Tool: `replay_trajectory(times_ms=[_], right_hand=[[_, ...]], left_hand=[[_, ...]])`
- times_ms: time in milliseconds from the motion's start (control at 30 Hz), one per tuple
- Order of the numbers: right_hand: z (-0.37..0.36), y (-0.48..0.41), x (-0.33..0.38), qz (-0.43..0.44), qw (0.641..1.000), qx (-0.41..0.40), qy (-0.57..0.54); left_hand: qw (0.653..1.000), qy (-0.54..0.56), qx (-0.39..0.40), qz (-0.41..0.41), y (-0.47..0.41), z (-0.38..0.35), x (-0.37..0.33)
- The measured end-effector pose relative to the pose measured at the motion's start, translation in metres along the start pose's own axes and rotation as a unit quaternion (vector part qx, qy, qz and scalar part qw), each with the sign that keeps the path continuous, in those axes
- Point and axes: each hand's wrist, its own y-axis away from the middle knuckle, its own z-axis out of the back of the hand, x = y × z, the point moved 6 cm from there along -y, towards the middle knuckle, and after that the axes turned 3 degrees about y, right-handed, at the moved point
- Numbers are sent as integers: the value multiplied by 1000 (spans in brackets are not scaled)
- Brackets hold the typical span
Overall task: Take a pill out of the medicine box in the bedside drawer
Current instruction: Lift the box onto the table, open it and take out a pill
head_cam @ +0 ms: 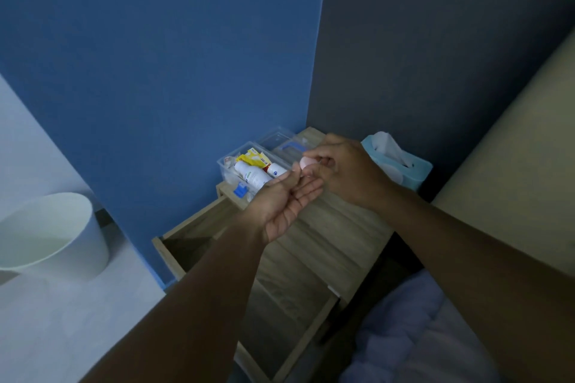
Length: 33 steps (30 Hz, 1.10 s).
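A clear plastic medicine box (224, 162) stands on the wooden bedside table (336, 227), against the blue wall. It holds white bottles, a yellow packet and other small items. My left hand (283, 205) is held palm up, fingers spread, just in front of the box. My right hand (345, 171) is closed over it, pinching a small pink-white object (306, 162) at the fingertips, right above my left fingers. The bedside drawer (249, 258) is pulled out below my arms; its inside looks dark and bare.
The box's clear lid (277, 137) lies behind it. A light blue tissue box (401, 162) stands at the table's back right. A white bin (49, 233) is on the floor to the left. Bedding (420, 329) lies at the lower right.
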Motion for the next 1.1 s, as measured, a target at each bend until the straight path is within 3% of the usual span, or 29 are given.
replay_trajectory(times_ms=[233,433,567,733,867,933,1100], right_hand=[[0,13,-5,-27,991,83,-102],[2,13,-10,-61,996,2,67],[-4,17,-6,2,998,43,55],[-18,21,-13,-19,992,120,-20],[-22,20,-26,-63,991,116,27],[-23,20,-26,-40,991,119,41],[-33,26,-34,-22,992,122,-34]], left_hand=[[999,-21,-32,4,5,3,10],[999,-17,-40,15,4,9,19],[998,-30,-55,20,2,19,24],[998,-3,-58,20,0,30,35],[998,-3,-49,27,-3,40,43],[998,-14,-53,29,-5,43,47],[999,-4,-44,28,-13,47,51]])
